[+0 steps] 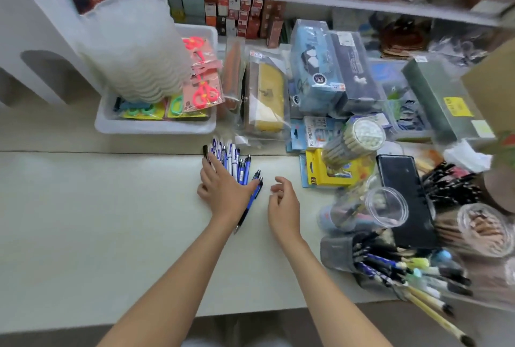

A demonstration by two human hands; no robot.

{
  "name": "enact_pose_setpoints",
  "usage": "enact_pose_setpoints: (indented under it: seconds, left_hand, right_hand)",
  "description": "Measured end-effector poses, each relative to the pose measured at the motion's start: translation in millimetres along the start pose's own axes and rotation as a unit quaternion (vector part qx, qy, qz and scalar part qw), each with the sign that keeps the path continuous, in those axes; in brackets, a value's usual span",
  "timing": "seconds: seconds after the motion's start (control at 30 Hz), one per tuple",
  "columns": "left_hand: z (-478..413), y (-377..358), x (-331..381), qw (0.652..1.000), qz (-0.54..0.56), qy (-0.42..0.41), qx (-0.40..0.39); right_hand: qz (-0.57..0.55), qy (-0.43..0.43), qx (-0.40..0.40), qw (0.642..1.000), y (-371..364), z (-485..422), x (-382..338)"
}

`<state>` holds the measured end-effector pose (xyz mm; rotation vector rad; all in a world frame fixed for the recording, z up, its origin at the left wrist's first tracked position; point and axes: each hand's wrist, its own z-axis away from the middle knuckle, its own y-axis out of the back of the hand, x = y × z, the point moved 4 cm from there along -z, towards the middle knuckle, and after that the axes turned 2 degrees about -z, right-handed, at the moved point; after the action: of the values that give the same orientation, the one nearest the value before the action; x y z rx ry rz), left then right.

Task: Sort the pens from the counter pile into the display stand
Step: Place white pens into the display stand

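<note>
Head view: left hand [223, 189] lies flat, fingers spread, on the pens [240, 164] piled at the far edge of the desk [83, 207], mid-length. Right hand [282, 203] hovers just beside, fingers loosely curled, holding nothing.

Head-worn wide-angle view, forward and steeply down, close above the counter [83, 221].

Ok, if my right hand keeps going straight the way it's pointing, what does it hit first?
Probably the clear-wrapped yellow case at the back. The right hand has only bare counter ahead before that; the pen pile lies just left of its line, so it might brush that.
</note>
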<state>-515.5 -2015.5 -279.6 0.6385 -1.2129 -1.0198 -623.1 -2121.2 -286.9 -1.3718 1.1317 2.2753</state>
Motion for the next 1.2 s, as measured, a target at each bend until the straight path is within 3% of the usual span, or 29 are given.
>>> enact_pose_setpoints:
  seconds: [0.2, 0.7, 0.9, 1.2]
  left_hand:
    - [-4, 6, -13, 0.999, -0.013, -0.003, 0.032]
    - [-21, 23, -32, 0.995, 0.045, 0.055, -0.073]
    - [-21, 33, -38, 0.995, 0.052, 0.051, -0.065]
    - [-19, 47, -68, 0.979, 0.171, 0.039, -0.109]
  right_hand:
    - [-0.004, 0.006, -0.014, 1.000, 3, 1, 4]
    - [0.019, 0.013, -0.032, 0.999, -4, 0, -4]
    - [0.031, 0.015, -0.031, 0.999, -4, 2, -6]
    - [0.054, 0.032, -0.030, 0.998, -9, 6, -18]
